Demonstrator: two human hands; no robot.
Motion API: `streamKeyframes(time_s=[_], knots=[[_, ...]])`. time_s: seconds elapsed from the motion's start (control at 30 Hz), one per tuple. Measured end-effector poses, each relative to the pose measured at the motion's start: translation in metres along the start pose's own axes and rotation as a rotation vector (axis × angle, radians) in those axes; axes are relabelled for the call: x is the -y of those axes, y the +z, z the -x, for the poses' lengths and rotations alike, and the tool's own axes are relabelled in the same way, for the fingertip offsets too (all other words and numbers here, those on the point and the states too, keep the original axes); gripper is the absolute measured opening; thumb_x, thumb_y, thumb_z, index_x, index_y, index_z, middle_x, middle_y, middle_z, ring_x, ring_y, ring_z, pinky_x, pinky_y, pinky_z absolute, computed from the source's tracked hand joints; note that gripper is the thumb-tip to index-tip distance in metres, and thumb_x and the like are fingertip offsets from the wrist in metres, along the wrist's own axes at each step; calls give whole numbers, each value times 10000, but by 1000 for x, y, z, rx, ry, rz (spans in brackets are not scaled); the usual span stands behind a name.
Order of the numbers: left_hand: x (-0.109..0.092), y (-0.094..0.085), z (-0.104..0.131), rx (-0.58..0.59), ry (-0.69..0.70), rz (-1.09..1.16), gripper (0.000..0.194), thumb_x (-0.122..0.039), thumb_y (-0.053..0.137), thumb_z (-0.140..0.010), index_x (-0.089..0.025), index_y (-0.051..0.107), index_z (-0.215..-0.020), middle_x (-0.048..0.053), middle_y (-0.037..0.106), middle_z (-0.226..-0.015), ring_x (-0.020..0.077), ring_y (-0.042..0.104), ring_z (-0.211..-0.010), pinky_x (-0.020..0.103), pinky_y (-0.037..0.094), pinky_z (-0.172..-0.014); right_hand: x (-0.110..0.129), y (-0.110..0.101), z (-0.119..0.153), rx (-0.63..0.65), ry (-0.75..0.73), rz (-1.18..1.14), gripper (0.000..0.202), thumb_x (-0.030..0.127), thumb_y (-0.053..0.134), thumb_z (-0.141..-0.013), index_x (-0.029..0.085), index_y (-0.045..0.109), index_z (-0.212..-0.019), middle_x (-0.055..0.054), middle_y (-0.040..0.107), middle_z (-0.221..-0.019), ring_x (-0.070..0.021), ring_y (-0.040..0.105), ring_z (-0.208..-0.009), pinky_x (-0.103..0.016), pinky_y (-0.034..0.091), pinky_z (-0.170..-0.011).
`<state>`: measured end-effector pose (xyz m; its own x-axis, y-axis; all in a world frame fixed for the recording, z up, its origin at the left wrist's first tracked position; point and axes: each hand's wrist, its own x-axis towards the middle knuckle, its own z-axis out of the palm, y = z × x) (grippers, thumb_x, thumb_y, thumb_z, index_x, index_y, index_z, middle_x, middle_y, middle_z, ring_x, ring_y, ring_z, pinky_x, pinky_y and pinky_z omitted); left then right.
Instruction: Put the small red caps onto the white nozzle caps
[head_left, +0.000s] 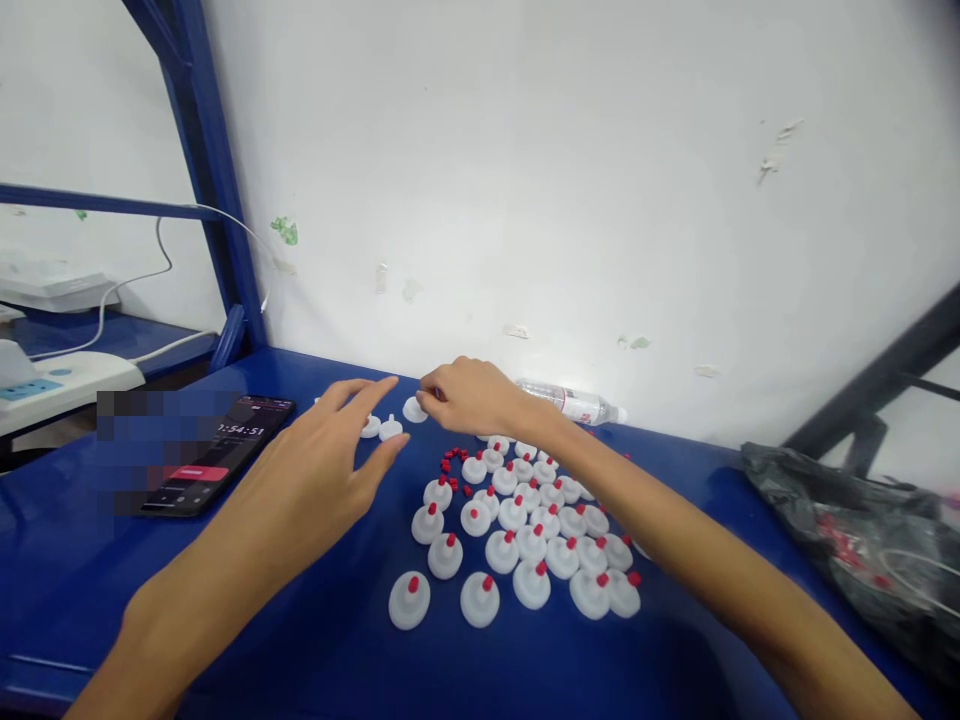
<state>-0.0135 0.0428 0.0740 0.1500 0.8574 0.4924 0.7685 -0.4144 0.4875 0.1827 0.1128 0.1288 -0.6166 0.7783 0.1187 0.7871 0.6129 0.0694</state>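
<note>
My left hand (330,450) is open, thumb and fingers spread beside small white round caps (391,428) with upright spouts. Farther right, my right hand (472,395) pinches at the edge of a white cap (414,409); the fingers hide its spout. Between and below my arms stand many white caps (532,585) with red tips on their spouts. Loose red tips (454,455) lie in a small cluster at the left of these caps. My right forearm covers part of the group.
A clear plastic bottle (574,403) lies along the wall behind my right wrist. A phone (217,455) rests on the blue table (315,640) at left, near a white power strip (71,385). At right sits a dark plastic bag (810,510) with red pieces inside.
</note>
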Motion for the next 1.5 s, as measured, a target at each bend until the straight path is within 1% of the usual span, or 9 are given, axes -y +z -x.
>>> streamKeyframes(time_s=[0.1, 0.2, 0.4, 0.57, 0.7, 0.9, 1.13, 1.33, 1.5], knots=[[-8, 5, 0, 24, -7, 97, 688, -619, 596, -941, -225, 597, -1505, 99, 719, -1412, 283, 769, -845, 433, 620, -776, 9, -22, 41, -32, -79, -143, 421, 350, 377, -1124, 200, 618, -813, 29, 627, -677, -97, 491, -577, -271, 351, -592], [-19, 3, 2, 72, 10, 189, 538, -667, 621, -935, -302, 744, -1310, 5, 815, -1199, 149, 672, -513, 307, 549, -514, 12, -30, 69, -97, -111, -431, 382, 351, 440, -1119, 197, 611, -815, 55, 567, -630, -82, 462, -549, -268, 319, -579], [-21, 1, -2, 6, 56, 122, 524, -665, 613, -932, -247, 786, -1196, 27, 822, -912, 151, 583, -448, 316, 430, -478, -16, -11, 70, 75, 23, -320, 204, 254, 601, -1037, 195, 791, -991, -31, 787, -866, -151, 655, -757, -286, 398, -689], [-16, 3, -4, 30, 70, 70, 528, -653, 564, -959, -250, 789, -1215, -29, 654, -547, 185, 506, -403, 336, 440, -530, -21, 11, 62, 248, 29, -268, 116, 147, 736, -899, 196, 841, -894, -34, 820, -852, -173, 714, -766, -273, 407, -621], [-13, 4, -1, 59, 72, 53, 514, -639, 562, -964, -266, 782, -1240, -22, 666, -584, 188, 506, -414, 333, 433, -524, -10, 19, 61, 261, 74, -204, 94, 200, 758, -912, 200, 846, -879, -42, 802, -790, -188, 702, -734, -286, 367, -582], [-7, 13, 1, 76, 94, 54, 532, -683, 552, -965, -287, 774, -1243, 21, 800, -923, 155, 511, -443, 327, 432, -505, -1, 18, 62, 262, 100, -157, 102, 116, 749, -889, 181, 823, -863, -39, 792, -802, -175, 691, -728, -287, 334, -569], [-3, 17, -3, 121, 104, 31, 495, -670, 526, -990, -311, 769, -1228, -2, 809, -959, 152, 555, -465, 327, 481, -570, -5, 17, 65, 169, 86, -212, 197, 7, 675, -821, 169, 780, -783, -44, 780, -783, -184, 684, -724, -301, 342, -586], [-3, 13, -5, 100, 35, -19, 490, -557, 691, -907, -285, 763, -1309, 2, 773, -792, 197, 606, -501, 368, 538, -681, -15, -5, 67, -87, 107, -459, 244, 195, 665, -999, 208, 770, -1219, -34, 829, -1039, -139, 718, -809, -276, 507, -715], [-6, 11, -4, 40, 31, -32, 448, -621, 689, -905, -302, 808, -1196, -1, 728, -668, 267, 735, -695, 368, 563, -739, -10, -10, 67, -221, 100, -938, 178, 354, 744, -963, 212, 817, -1043, -52, 823, -1032, -101, 670, -619, -252, 505, -579]])
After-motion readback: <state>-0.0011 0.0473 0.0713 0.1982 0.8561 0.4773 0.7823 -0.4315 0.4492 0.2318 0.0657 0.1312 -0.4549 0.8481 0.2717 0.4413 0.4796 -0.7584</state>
